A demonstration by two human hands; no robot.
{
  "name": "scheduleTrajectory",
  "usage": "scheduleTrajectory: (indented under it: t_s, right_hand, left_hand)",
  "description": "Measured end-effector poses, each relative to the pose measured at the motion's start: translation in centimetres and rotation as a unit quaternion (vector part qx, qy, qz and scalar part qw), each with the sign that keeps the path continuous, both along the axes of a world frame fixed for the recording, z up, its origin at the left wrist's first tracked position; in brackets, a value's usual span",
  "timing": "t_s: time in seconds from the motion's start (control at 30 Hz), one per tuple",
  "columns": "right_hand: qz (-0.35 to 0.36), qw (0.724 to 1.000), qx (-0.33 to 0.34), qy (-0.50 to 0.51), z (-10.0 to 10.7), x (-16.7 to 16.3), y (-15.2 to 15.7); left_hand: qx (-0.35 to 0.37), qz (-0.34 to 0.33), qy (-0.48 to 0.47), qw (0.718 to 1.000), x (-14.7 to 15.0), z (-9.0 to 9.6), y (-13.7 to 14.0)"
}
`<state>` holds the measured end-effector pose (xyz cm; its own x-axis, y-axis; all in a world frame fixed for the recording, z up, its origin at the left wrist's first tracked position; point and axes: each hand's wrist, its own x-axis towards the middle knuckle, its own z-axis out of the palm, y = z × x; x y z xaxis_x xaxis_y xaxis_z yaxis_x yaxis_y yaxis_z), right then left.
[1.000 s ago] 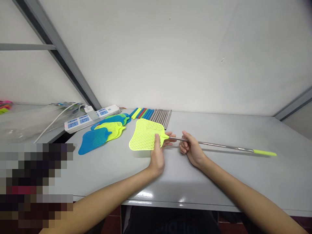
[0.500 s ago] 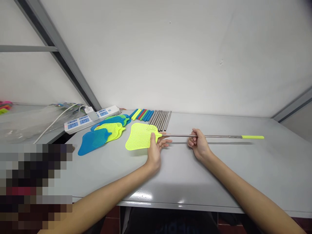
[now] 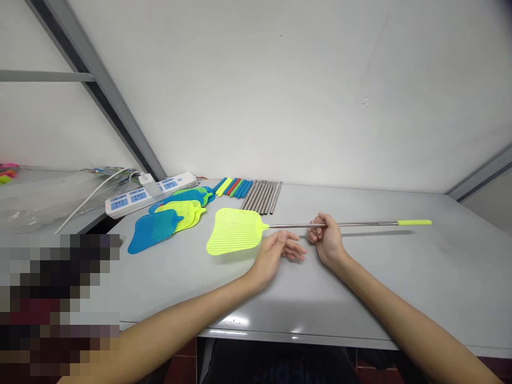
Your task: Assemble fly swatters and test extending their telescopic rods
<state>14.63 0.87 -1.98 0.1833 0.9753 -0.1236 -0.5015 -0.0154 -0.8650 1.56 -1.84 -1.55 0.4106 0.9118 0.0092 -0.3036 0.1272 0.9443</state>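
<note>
A yellow fly swatter (image 3: 236, 230) with a long metal rod and a yellow grip lies crosswise above the table, its mesh head to the left. Around the middle of the rod, my right hand (image 3: 327, 239) is closed. Just below the rod, near the neck of the head, my left hand (image 3: 280, 253) is open with its fingers apart, holding nothing. To the left, blue swatter heads (image 3: 154, 230) and yellow swatter heads (image 3: 186, 213) overlap in a pile.
Colored grips (image 3: 234, 188) and several metal rods (image 3: 262, 197) lie in rows near the wall. A white power strip (image 3: 150, 194) with a plugged-in cable stands at the back left, beside clear plastic bags (image 3: 44, 205). The table's front edge (image 3: 296, 337) is close to me.
My left hand has let go of the swatter's neck and moved right and down. The swatter head has dropped slightly, while my right hand keeps its grip on the rod.
</note>
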Motion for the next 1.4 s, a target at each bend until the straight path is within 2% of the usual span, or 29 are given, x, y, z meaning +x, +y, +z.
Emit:
scheduleTrajectory:
  t_s: [0.07,0.13,0.17,0.27,0.33,0.4,0.47,0.57,0.7,0.87,1.1,1.4]
  right_hand:
    - [0.062,0.997,-0.046,-0.026,-0.3,-1.2,-0.8]
    - [0.117,0.991,-0.058,-0.029,-0.6,-2.0,-1.2]
    - [0.118,0.991,-0.052,-0.021,-0.6,-2.1,-1.3]
    - [0.05,0.998,-0.026,0.01,-0.2,-0.9,-0.5]
    - [0.036,0.998,-0.031,0.038,0.3,0.2,0.3]
    - [0.028,0.997,-0.037,0.055,0.7,1.1,0.8]
    - [0.021,0.997,-0.044,0.061,0.9,1.5,0.9]
    - [0.017,0.997,-0.052,0.057,0.9,1.3,0.8]
    - [0.031,0.997,-0.054,0.048,0.7,1.1,0.6]
    - [0.044,0.997,-0.054,0.023,0.6,1.1,0.5]
    - [-0.017,1.0,-0.008,0.005,0.8,0.9,0.3]
    - [0.019,0.998,-0.017,0.058,0.1,0.8,0.2]
  left_hand:
    - [0.003,-0.064,0.001,0.998,0.2,-0.1,-0.5]
    - [0.016,-0.079,0.013,0.997,0.3,0.0,-0.7]
    - [0.021,-0.076,0.024,0.997,0.2,0.0,-0.7]
    - [0.017,-0.056,0.052,0.997,0.0,0.0,-0.2]
    - [0.002,-0.045,0.049,0.998,-0.1,-0.1,0.2]
    - [-0.015,-0.013,0.022,1.0,-0.2,-0.1,0.4]
    - [-0.027,0.048,-0.023,0.998,-0.4,0.2,0.6]
    - [-0.043,0.139,-0.088,0.986,-1.2,0.8,1.4]
    - [-0.087,0.208,-0.113,0.968,-2.3,1.0,3.2]
    - [-0.116,0.207,-0.128,0.963,-2.5,0.1,4.3]
    - [-0.068,0.158,-0.074,0.982,-2.3,-0.6,3.8]
    - [-0.03,0.189,-0.048,0.98,-1.6,-0.2,2.8]
